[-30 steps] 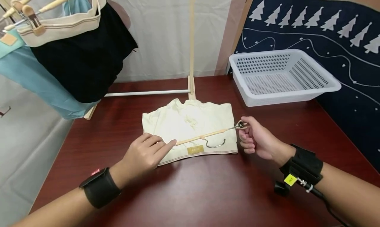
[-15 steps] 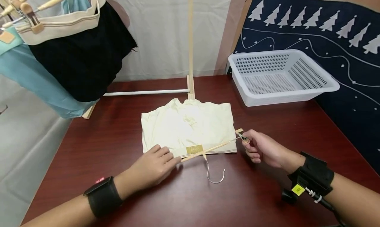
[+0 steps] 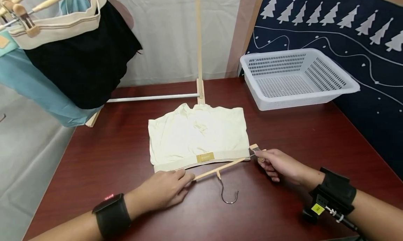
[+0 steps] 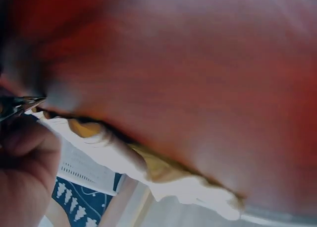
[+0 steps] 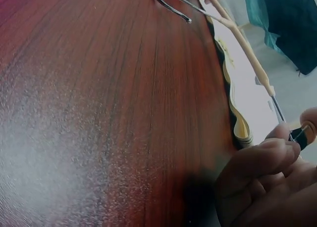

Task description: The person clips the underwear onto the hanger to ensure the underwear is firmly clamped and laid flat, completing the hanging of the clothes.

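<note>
Cream boxer briefs (image 3: 195, 129) lie flat on the table, their waistband with a gold label towards me. Along that waistband runs a wooden clip hanger (image 3: 207, 172), its metal hook pointing towards me. My left hand (image 3: 163, 190) holds the hanger's left end; the clip there is hidden under the fingers. At the other end my right hand (image 3: 280, 164) pinches the wooden clip (image 3: 255, 148), beside the right corner of the waistband. In the right wrist view the thumb and fingers press the clip's handles (image 5: 307, 133). Blur covers much of the left wrist view.
A white plastic basket (image 3: 299, 80) stands at the back right. At the left, a black garment (image 3: 85, 59) and a light blue garment (image 3: 41, 90) hang from hangers. A wooden rack post (image 3: 199, 41) with a white bottom rod (image 3: 154, 98) stands behind the briefs.
Both hands have brought the hanger towards me, from above the briefs to the waistband's edge. Its hook has swung from over the fabric to my side. The briefs stay in place.
</note>
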Available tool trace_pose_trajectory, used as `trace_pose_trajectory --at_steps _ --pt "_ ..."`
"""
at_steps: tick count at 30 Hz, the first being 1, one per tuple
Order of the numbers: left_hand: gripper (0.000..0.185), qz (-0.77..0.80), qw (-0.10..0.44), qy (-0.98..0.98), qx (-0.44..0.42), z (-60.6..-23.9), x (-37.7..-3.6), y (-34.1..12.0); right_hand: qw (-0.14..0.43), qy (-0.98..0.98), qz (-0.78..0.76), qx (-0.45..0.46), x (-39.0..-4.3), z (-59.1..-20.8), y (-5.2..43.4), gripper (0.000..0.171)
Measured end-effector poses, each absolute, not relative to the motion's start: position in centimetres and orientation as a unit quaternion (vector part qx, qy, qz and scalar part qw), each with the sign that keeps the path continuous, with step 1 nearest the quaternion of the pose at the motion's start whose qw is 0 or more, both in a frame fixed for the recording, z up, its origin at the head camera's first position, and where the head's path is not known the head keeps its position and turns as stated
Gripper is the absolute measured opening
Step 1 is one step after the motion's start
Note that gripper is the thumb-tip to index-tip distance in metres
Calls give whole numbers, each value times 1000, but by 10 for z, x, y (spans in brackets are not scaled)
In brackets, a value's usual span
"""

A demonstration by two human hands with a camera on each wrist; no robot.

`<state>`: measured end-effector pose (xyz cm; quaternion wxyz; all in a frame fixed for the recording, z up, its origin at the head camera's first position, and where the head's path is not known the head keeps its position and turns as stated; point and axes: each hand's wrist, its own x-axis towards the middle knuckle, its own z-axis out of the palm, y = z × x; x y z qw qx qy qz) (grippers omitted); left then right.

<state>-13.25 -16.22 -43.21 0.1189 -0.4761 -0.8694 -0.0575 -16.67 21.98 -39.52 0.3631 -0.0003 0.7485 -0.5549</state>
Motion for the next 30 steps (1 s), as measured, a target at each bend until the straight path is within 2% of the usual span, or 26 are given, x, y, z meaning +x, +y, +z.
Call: trace_pose_trajectory --at_steps 6,14,17,21,24,26,30 --pt "52 -51 13 -878 -475 -427 -133 -165 370 735 -569 -5 -165 -399 221 53" --pt "71 11 0 -883 -470 -415 -140 -167 377 722 -580 -16 -161 -402 221 53" --pt "58 -24 -21 -889 -456 -402 -146 -162 382 719 -580 -18 -159 -403 220 53" --pt "29 -51 21 -883 -467 -382 -169 -142 377 722 -580 -12 -157 -404 217 52" --pt "24 -44 49 -870 -489 -374 -192 -114 365 731 -576 -13 -155 -405 216 52" --pt "27 -42 24 -864 -501 -371 -205 -91 359 739 -570 -14 -154 -405 215 53" --pt "37 -38 -65 -861 -502 -372 -228 -42 353 747 -563 -13 -153 -403 212 55"
